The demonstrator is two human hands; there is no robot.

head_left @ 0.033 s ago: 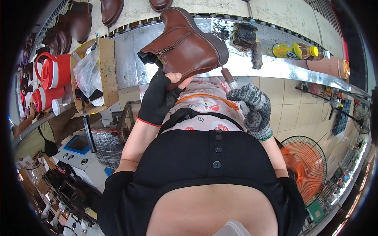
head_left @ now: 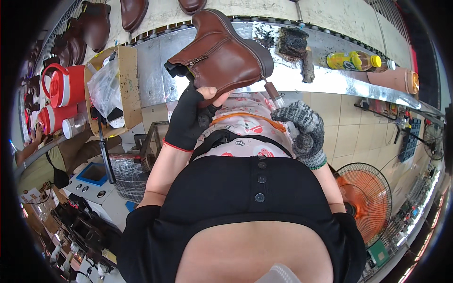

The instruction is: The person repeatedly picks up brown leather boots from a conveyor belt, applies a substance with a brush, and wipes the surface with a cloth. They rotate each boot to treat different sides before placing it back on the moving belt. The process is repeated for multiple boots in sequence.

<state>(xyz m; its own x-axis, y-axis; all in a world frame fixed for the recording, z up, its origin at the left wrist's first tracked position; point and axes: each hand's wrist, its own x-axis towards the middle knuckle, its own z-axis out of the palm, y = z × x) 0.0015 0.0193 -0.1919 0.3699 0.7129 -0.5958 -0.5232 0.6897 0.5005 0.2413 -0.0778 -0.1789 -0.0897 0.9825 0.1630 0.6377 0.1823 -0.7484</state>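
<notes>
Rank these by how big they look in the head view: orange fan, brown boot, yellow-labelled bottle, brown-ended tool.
Largest to smallest:
Brown boot
Orange fan
Yellow-labelled bottle
Brown-ended tool, partly hidden by the right hand
The fan looks farther off, so real sizes may differ.

No visible chg vs. just b4; any shift too small to tell.

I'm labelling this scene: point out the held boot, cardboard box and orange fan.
Held boot (head_left: 226,57), head view: on its brown side.
Cardboard box (head_left: 130,85), head view: on its right wall.
Orange fan (head_left: 367,203), head view: on its round grille.
</notes>
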